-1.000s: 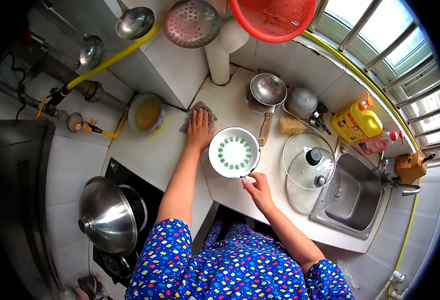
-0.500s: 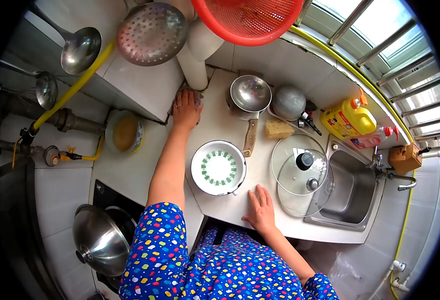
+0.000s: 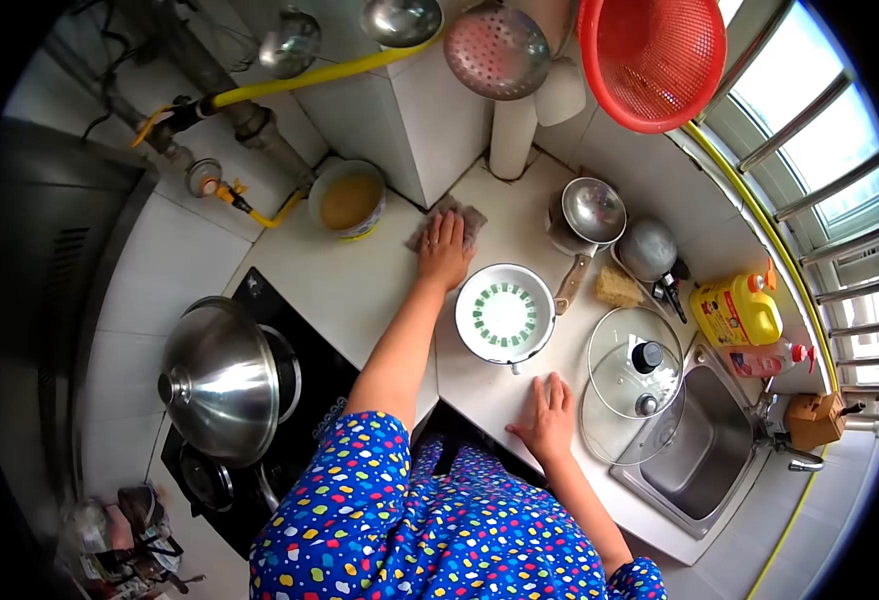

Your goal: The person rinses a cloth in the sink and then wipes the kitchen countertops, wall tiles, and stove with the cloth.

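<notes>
My left hand point(image 3: 445, 252) presses a brownish-grey cloth point(image 3: 473, 222) onto the counter by the wall corner. Its fingers lie over the cloth, hiding part of it. Close to the counter's front edge, my right hand point(image 3: 548, 420) rests with fingers spread and nothing in it. Between the hands is a white enamel basin point(image 3: 505, 313) with a green pattern inside and a dark chipped rim. Behind it stands a metal saucepan point(image 3: 592, 212) with a wooden handle. A patterned bowl point(image 3: 350, 197) with tan contents sits left of the cloth.
Glass lids point(image 3: 632, 362) overlap the steel sink point(image 3: 700, 430) at right. A sponge point(image 3: 619, 287), yellow detergent jug point(image 3: 738, 308) and red-capped bottle point(image 3: 768, 358) stand near the wall. A domed wok lid point(image 3: 222, 380) is over the stove point(image 3: 305, 365). A red colander point(image 3: 655, 60) hangs above.
My left hand and the cloth have moved from the pipe's base leftward along the wall corner. My right hand stays at the counter edge. The view has turned left, showing more stove.
</notes>
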The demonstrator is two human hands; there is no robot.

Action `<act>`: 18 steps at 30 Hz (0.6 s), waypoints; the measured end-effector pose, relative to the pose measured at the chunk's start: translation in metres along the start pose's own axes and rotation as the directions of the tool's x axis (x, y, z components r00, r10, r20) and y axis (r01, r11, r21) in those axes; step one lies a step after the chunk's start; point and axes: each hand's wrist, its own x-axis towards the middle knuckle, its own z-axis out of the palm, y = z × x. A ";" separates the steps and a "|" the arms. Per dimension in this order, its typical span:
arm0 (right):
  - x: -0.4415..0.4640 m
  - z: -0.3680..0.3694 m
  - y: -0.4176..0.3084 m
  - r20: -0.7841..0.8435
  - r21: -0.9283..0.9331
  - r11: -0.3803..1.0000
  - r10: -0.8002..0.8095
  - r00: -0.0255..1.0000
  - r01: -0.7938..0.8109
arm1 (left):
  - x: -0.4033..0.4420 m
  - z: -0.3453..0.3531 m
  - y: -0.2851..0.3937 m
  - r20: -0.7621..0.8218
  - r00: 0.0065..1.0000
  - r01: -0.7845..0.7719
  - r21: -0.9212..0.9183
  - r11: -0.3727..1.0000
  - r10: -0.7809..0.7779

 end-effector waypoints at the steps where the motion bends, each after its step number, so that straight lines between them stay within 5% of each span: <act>1: -0.001 0.000 0.003 -0.003 -0.029 0.999 -0.025 1.000 0.025 | -0.019 -0.010 0.000 0.020 0.998 0.062 -0.019 0.998 -0.061; 13: 0.014 -0.005 0.008 0.273 -0.274 0.940 -0.127 0.954 0.203 | -0.193 -0.026 -0.026 -0.021 0.854 0.520 0.019 0.854 -0.520; 18: 0.014 -0.009 0.005 0.300 -0.294 0.931 -0.126 0.946 0.217 | -0.177 -0.016 -0.053 -0.160 0.855 0.502 0.017 0.865 -0.494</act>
